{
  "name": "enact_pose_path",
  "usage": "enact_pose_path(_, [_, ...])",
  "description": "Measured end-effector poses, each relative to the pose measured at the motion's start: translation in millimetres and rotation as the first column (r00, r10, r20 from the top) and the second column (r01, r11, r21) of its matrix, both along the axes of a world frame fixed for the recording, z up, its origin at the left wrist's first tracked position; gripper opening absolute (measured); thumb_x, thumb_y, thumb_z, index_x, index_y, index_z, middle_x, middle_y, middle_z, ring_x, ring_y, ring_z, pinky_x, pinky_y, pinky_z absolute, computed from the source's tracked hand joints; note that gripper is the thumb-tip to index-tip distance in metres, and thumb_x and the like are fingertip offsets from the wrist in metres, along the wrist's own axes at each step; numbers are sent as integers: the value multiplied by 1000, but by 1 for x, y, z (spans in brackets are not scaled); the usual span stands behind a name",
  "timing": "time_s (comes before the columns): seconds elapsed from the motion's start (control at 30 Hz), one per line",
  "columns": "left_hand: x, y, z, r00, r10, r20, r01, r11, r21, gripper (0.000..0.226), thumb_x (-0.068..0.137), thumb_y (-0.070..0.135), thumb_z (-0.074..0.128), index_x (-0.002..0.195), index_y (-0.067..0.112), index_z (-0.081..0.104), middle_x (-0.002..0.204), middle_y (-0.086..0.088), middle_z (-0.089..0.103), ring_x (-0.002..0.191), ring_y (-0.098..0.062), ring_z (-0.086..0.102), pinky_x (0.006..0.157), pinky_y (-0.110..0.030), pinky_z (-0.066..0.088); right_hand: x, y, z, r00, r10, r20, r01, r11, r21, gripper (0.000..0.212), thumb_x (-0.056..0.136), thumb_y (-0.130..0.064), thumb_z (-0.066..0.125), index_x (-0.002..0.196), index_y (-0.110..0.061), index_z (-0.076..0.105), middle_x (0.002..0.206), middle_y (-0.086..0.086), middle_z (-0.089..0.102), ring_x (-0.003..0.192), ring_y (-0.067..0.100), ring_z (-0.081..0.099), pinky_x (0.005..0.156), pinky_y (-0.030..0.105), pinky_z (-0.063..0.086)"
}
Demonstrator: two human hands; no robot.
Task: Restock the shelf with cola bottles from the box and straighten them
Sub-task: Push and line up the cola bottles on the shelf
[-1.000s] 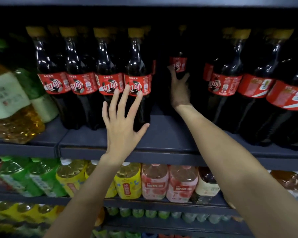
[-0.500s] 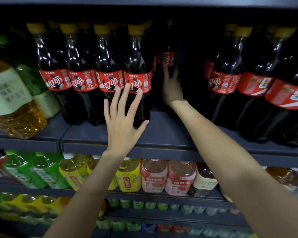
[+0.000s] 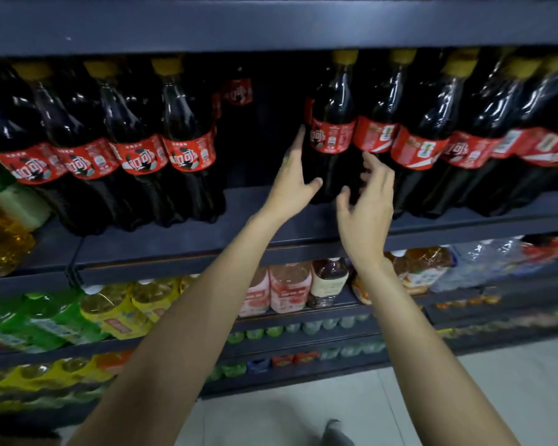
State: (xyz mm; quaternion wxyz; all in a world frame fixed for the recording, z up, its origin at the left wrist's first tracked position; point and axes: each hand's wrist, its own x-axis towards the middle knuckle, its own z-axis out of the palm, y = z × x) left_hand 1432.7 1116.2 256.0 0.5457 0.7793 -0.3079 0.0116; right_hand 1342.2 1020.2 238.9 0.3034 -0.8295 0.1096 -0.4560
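- The left hand (image 3: 292, 185) is reaching up to a tall dark plastic cola bottle with a red label and yellow cap (image 3: 331, 130), its straight fingers lying along the bottle's left side and its thumb pressing the front low down; the hand is not curled round it.
- The right hand (image 3: 366, 207) is hovering at about 4 o'clock from that bottle, its fingers loosely spread and relaxed, holding nothing; whether its fingertips are touching the bottle cannot be told.
- This bottle is standing upright on the dark blue metal shelf (image 3: 181, 239), at the left end of a row of similar red-labelled cola bottles (image 3: 464, 133) running off toward 3 o'clock.
- Toward 9 o'clock, across a dark gap, a second row of dark cola bottles with red labels (image 3: 136, 149) is standing near the shelf's front edge.
- Deep in the gap, one more red-labelled bottle (image 3: 238, 91) is showing at the back.
- At 6 o'clock, on the lower shelf, pale pink drink bottles (image 3: 285, 286) are standing beside yellow-labelled bottles (image 3: 116, 313).
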Motion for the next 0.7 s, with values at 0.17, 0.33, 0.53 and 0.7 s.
enact_pose_path(0.17, [13,-14,-8,999,-28,-33,28,1000,-13,95,81,9,68,151,17,4,154,-9,27,141,-20,28,114,-48,29,-1,-9,-2,977,124,-174,-126,992,-1,65,90,-5,53,147,-11,23,141,12,38,118,22,51,81,19,39])
enact_pose_path(0.33, [-15,-6,-16,889,437,133,-432,899,-70,92,71,32,81,143,27,26,129,5,54,109,-8,55,86,-34,54,12,-5,-7,914,358,-190,-353,934,59,77,86,4,54,150,-11,14,147,12,36,118,23,52,83,15,40])
enact_pose_path(0.53, [-37,41,-1,916,389,99,-389,921,-17,61,94,18,58,147,24,29,135,-4,51,117,-7,51,90,-15,48,47,15,-1,856,464,-227,-442,886,142,90,82,-19,71,149,-18,11,144,8,42,124,25,50,96,39,47])
enact_pose_path(0.7, [-49,80,4,512,558,652,-713,700,-39,36,89,12,56,125,12,58,118,-5,62,107,-19,55,94,-25,45,93,36,8,893,367,-262,-352,930,104,90,78,-30,75,148,-17,19,138,10,49,114,32,57,86,40,48])
